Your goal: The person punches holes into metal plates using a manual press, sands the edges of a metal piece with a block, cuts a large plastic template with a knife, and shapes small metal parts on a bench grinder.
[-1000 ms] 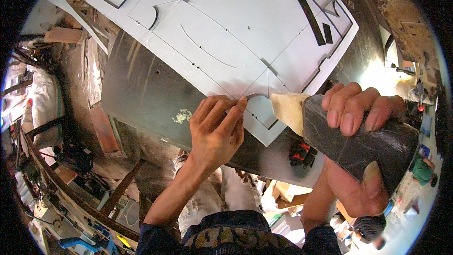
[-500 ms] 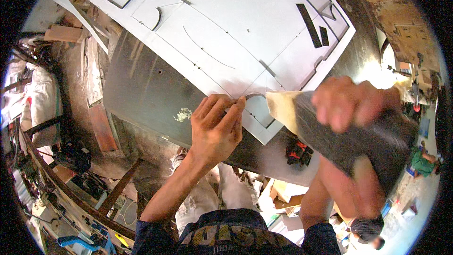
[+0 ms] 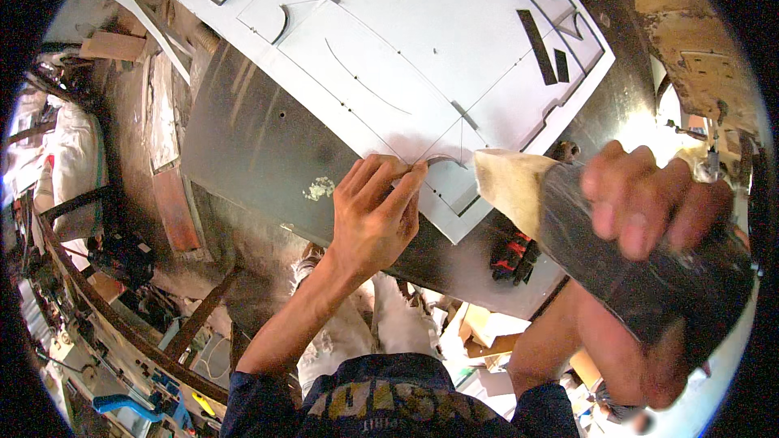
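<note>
A large white board (image 3: 381, 16) lies tilted across the dark surface, with fine drawn lines and narrow black strips on it. At its near corner my left hand (image 3: 377, 203) rests with thumb and forefinger pinched on the end of a thin curved black strip (image 3: 445, 159). Raised close to the camera, my right hand (image 3: 649, 203) wraps round a broad black piece with a cream-coloured end (image 3: 617, 268); its exact kind cannot be told. That cream end points toward the board's corner and overlaps its edge in view.
Under the board is a large dark panel (image 3: 251, 138). A red-and-black item (image 3: 511, 259) lies on it near the board's corner. At lower left stand a brown metal frame (image 3: 122, 316) and a blue curved handle (image 3: 126, 407). Scraps of board (image 3: 487, 324) lie below.
My right hand and the black piece have moved to the right, away from the curved strip, uncovering more of the board's edge. My left hand keeps its pinch there.
</note>
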